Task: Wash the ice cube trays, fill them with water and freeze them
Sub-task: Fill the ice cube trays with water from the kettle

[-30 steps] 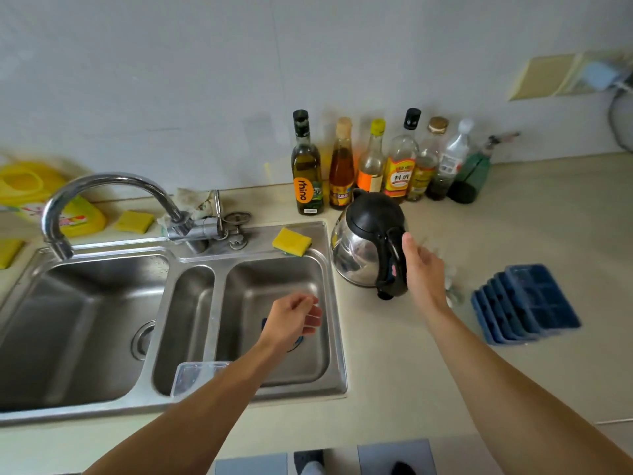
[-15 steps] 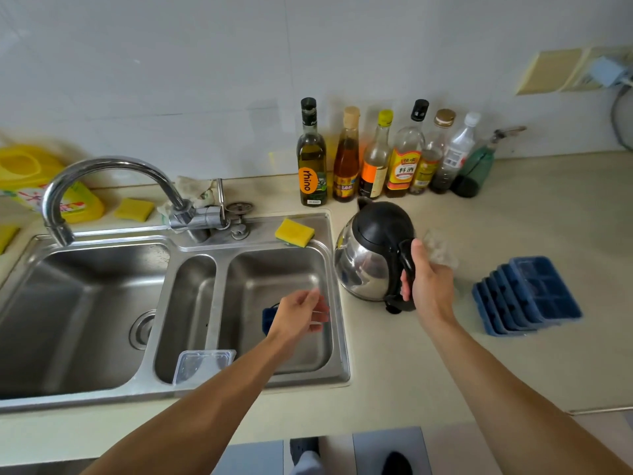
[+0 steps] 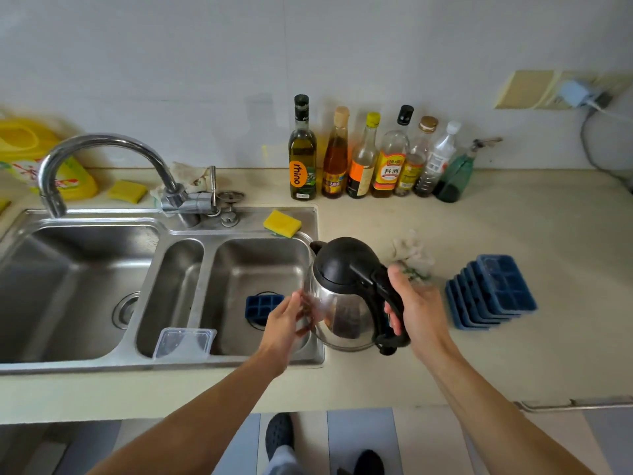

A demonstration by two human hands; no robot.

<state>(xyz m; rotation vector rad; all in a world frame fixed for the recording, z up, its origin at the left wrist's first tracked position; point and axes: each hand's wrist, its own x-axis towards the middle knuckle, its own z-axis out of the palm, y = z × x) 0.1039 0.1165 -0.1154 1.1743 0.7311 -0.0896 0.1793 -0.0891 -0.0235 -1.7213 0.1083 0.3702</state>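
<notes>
Step at the sink: filling or a kettle-water rinse, I judge. One ice cube tray (image 3: 263, 305) lies in the right basin (image 3: 239, 262) of the sink (image 3: 222, 362), and the kettle (image 3: 342, 269) is at that basin's right rim, held by its handle.
Next move with the kettle: probably tipping its spout, which points back-left toward the basin, over the tray. The cells are small, so that calls for a slow, steady pour. A kettle with water in it would pull on the wrist.
Faucet (image 3: 102, 142): a curved chrome tube with its mouth over the left basin. No running water shows.
Clear container (image 3: 185, 342): a thin see-through plastic box with rounded corners, at the front end of the narrow middle basin.
Tray in the basin: dark blue, a grid of square cells, lying over the drain. Its right part is hidden behind the left hand (image 3: 286, 323). It looks like soft plastic or silicone, so it may flex once loaded.
Left hand: fingers straight and loosely spread, blurred, up against the kettle's steel wall. I cannot tell whether they touch it.
Kettle: a rounded belly of polished steel, mirror-bright and likely slippery, with a black plastic lid and handle.
Right hand (image 3: 418, 310): fingers curled round the black handle, thumb lying up along it.
Stacked trays (image 3: 493, 293): several more blue trays in a staggered pile on the pale counter (image 3: 513, 365), to the right of the kettle and well apart from the sink.
</notes>
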